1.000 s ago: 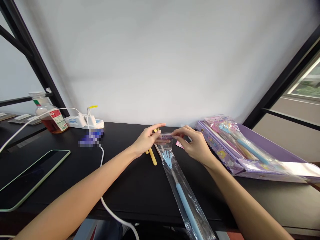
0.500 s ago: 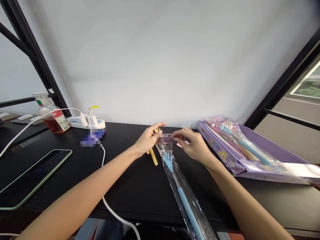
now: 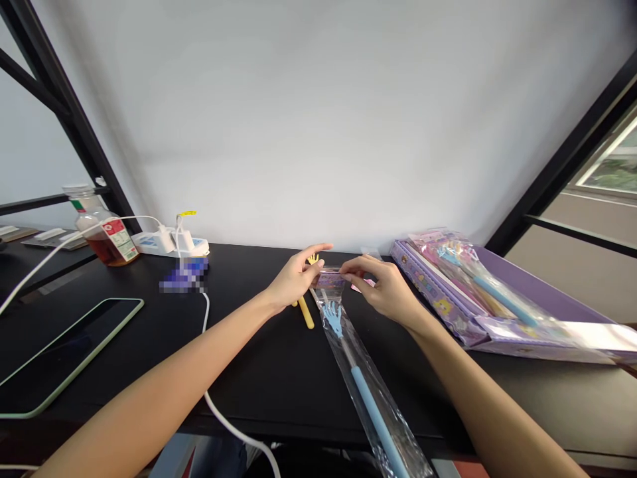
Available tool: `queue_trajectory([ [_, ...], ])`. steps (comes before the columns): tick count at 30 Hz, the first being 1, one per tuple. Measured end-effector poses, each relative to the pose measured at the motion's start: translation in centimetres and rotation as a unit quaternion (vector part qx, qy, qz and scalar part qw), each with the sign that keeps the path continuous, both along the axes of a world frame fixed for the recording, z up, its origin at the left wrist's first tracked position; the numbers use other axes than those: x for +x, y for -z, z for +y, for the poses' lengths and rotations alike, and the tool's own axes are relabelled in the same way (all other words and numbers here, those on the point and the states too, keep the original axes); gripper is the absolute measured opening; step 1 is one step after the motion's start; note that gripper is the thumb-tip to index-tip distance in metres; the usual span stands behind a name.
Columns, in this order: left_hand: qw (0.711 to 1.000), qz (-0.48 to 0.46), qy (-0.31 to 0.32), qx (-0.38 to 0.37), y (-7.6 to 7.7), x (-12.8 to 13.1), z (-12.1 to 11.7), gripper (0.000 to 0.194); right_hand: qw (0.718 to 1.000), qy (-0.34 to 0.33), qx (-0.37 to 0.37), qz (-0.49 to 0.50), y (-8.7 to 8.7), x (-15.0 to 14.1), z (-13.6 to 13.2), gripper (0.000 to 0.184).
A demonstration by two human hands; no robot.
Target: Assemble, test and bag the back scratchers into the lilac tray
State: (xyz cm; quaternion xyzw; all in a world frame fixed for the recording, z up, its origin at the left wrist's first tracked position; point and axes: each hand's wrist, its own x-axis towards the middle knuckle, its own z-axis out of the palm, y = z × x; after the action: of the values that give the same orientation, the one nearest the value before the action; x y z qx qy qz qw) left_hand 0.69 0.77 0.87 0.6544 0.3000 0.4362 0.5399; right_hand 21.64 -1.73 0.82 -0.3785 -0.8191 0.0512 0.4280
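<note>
overall, the person's two forearms reach across a black desk (image 3: pixel 259 382). the left hand (image 3: pixel 293 279) is partly closed, thumb and fingers pinching the top of a clear plastic bag (image 3: pixel 371 398); the right hand (image 3: pixel 383 292) curls over the same end, fingertips pressed on the bag's purple printed header (image 3: pixel 329 279). to the right sits an open purple box (image 3: pixel 542 285) holding packaged items. to the left lie a tablet (image 3: pixel 64 352), a bottle of amber liquid (image 3: pixel 107 242) and a power strip (image 3: pixel 172 244). a yellow back scratcher (image 3: pixel 306 312) lies beneath the left hand, just beside the bag, and a pink card (image 3: pixel 361 285) sits by the right hand. the bag lies slanted, running over the desk's near edge, with a blue hand-shaped back scratcher (image 3: pixel 334 320) inside.
</note>
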Motion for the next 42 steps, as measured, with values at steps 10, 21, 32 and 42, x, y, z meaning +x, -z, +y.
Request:
queue_trajectory([
  [10,0.999,-0.005,0.009,-0.032,0.0,0.1,0.1,0.046,0.999,0.014,0.019,-0.025,0.2,0.1,0.3,0.013],
  [21,0.997,-0.037,0.012,-0.062,0.2,0.1,0.2,0.045,0.997,-0.010,0.052,-0.062,0.6,-0.6,-0.1,0.032],
  [32,0.996,-0.054,0.027,-0.067,0.3,0.0,0.5,0.044,0.994,-0.019,0.066,-0.085,0.5,-0.5,-0.3,0.027],
  [42,0.999,0.031,-0.001,0.032,1.0,-0.6,1.0,0.065,0.997,0.062,-0.039,-0.010,-0.5,0.3,-0.2,0.008],
])
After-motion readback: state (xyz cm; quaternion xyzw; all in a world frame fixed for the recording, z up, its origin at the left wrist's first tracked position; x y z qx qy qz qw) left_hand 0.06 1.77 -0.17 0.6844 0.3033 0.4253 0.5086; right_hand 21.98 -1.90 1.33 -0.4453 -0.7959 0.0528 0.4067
